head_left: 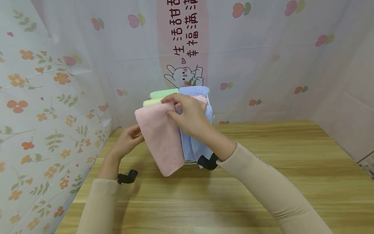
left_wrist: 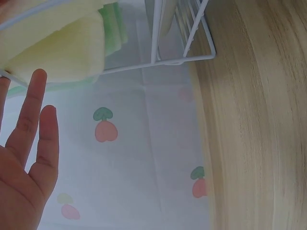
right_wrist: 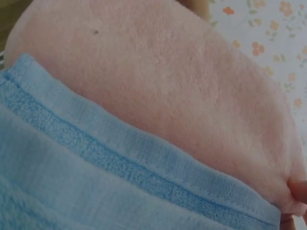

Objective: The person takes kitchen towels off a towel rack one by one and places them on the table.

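Note:
A folded pink towel [head_left: 159, 139] hangs at the front left of a white wire basket [left_wrist: 129, 67]. My right hand [head_left: 191, 115] pinches its upper right corner between thumb and fingers. Beside the towel's left edge is my left hand [head_left: 127, 141], fingertips partly hidden behind it. In the left wrist view those fingers look extended, close to the basket's wire and a yellow towel [left_wrist: 72, 52]. Folded blue towels [head_left: 187, 146] stand upright to the right of the pink one. Behind are a green towel [head_left: 163, 93] and another blue towel [head_left: 194, 90].
The basket stands on a wood-grain table [head_left: 263, 182] near its back edge. A printed white curtain [head_left: 248, 58] hangs behind, and a floral sheet [head_left: 43, 113] borders the left side. Black wrist mounts [head_left: 127, 177] project from both cuffs.

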`<state>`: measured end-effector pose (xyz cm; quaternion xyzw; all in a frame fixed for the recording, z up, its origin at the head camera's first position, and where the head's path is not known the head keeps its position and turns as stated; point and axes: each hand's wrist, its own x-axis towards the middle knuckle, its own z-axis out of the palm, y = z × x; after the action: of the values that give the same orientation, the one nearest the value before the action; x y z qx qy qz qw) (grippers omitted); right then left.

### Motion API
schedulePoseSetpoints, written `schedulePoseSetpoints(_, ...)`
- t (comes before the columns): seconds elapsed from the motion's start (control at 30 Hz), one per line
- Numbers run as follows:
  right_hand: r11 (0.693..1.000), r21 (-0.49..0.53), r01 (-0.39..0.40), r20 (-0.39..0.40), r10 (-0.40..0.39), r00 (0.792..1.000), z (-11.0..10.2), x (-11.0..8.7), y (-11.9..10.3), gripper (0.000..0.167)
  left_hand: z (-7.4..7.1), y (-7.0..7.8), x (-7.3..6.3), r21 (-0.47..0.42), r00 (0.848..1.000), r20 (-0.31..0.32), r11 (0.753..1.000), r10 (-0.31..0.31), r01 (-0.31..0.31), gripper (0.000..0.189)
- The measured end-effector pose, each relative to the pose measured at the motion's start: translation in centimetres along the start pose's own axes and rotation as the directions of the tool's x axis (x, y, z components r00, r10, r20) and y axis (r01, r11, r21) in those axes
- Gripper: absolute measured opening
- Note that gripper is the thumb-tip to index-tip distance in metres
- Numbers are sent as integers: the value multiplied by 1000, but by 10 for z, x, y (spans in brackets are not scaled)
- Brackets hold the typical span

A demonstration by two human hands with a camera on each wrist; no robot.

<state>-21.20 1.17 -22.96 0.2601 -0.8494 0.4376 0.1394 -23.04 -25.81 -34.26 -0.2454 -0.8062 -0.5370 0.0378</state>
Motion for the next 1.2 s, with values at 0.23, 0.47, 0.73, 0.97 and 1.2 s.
schedulePoseSetpoints(0.23,973,227,33,-69,-18,997,-5,5,0,26,0,0,0,3,1000,2,1000,-4,4,35)
schedulePoseSetpoints(0.47,922,366,126,-126,-85,988,-5,8,5,26,1,0,-4,-5,1000,4,1000,-14,14,36)
schedulePoseSetpoints(0.73,816,494,300,-238,-204,949,-7,9,4,26,2,2,-4,-2,1000,-10,1000,2,-2,34)
schedulePoseSetpoints(0.97,744,512,429,-337,-286,897,-11,7,2,28,3,-1,-4,17,1000,-14,1000,-16,17,30)
schedulePoseSetpoints(1.2,703,534,469,-474,-210,855,-11,-2,10,29,4,-3,-2,19,1000,-18,1000,3,-3,25)
